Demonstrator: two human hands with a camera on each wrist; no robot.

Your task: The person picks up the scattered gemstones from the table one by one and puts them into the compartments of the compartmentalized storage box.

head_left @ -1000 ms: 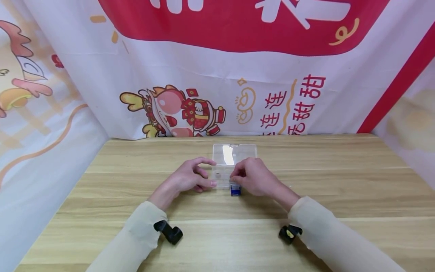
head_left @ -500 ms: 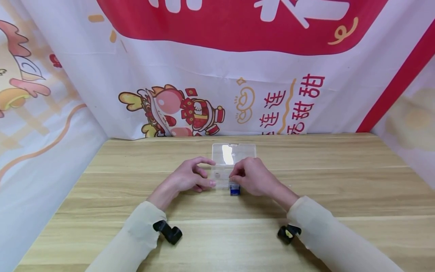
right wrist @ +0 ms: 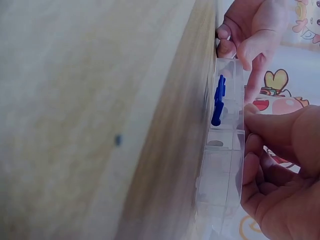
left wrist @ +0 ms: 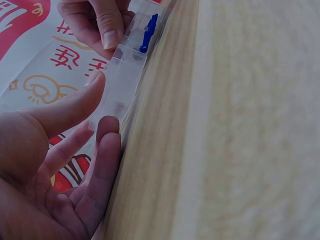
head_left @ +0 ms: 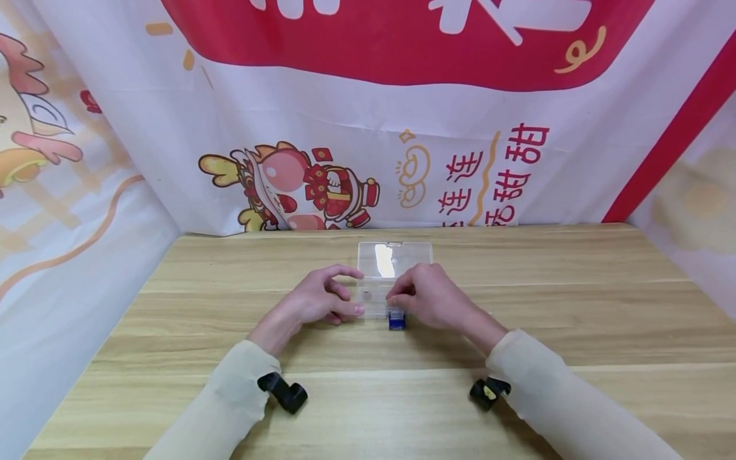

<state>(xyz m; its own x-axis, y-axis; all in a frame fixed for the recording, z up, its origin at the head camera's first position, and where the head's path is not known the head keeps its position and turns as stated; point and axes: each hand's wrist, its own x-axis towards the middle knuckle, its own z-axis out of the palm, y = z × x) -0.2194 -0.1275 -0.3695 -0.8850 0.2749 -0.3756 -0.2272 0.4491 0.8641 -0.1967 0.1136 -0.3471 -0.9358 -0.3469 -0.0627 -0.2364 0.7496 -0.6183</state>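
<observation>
A clear plastic compartment box [head_left: 372, 312] sits on the table with its transparent lid [head_left: 405, 259] raised at the back. On its front is a blue latch [right wrist: 218, 100]. My left hand [head_left: 319, 296] is spread loosely round the box's left end, thumb by the front corner and index finger by the back one. Over the middle compartments, my right hand [head_left: 428, 297] has its thumb and index fingertips brought together at the inner walls; I cannot tell what they pinch. A small dark round thing [right wrist: 215, 143] shows inside a compartment.
The wooden table [head_left: 368, 409] reaches back to a printed cloth [head_left: 322, 108] with red shapes and cartoon figures. A black wrist camera [head_left: 283, 393] is strapped to the left sleeve, another black camera [head_left: 489, 393] to the right.
</observation>
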